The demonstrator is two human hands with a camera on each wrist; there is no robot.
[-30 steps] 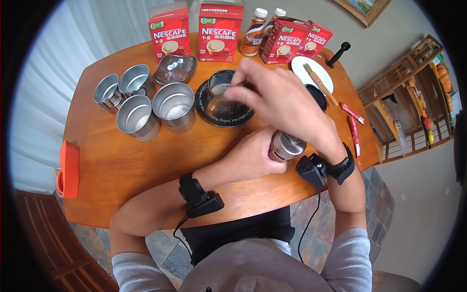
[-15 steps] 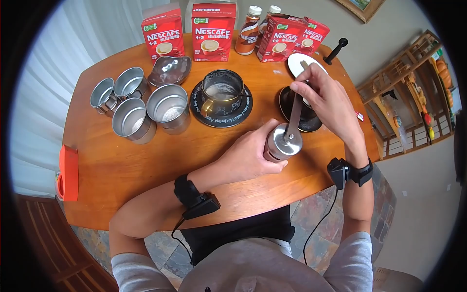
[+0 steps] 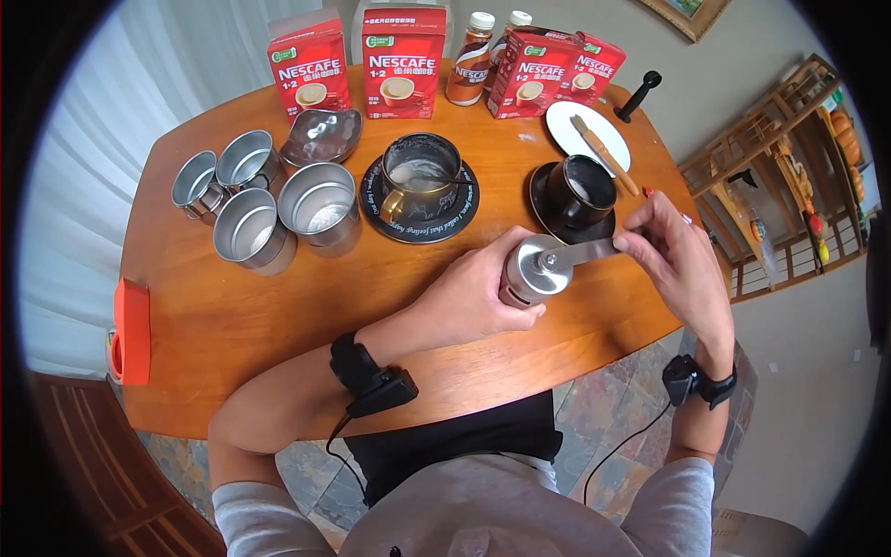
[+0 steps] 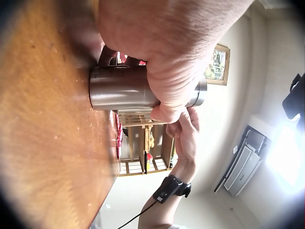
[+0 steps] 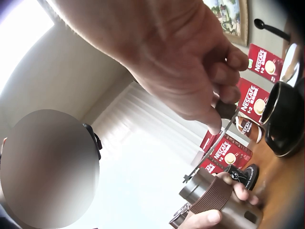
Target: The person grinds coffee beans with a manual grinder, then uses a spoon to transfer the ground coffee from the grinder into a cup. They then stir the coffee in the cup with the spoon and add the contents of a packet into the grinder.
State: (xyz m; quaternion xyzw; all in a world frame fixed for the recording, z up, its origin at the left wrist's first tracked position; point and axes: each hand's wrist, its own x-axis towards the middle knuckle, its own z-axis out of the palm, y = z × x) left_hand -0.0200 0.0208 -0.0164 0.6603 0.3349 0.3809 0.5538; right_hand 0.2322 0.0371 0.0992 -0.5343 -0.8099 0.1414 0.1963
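Note:
A silver manual coffee grinder [image 3: 536, 269] stands near the table's front edge, held by my left hand [image 3: 473, 288] around its body. In the left wrist view the grinder's smooth metal body [image 4: 121, 88] rises from the tabletop. From its lid a flat crank arm [image 3: 585, 252] points right. At the outer end of that arm, my right hand [image 3: 682, 265] pinches the dark knob [image 5: 225, 109] between thumb and curled fingers. Just beyond the crank is a black cup [image 3: 580, 190] on a dark saucer, with something pale inside.
Left of the grinder are a black-and-gold cup [image 3: 422, 176] with a spoon on its saucer and several metal cups [image 3: 320, 204]. Red Nescafe boxes [image 3: 404, 65] and bottles [image 3: 471, 60] line the back. A brush [image 3: 603, 153] lies across a white plate [image 3: 561, 121].
My right hand has swung the crank from the far left, past pointing away from me, round to the right. The left hand keeps its grip on the grinder.

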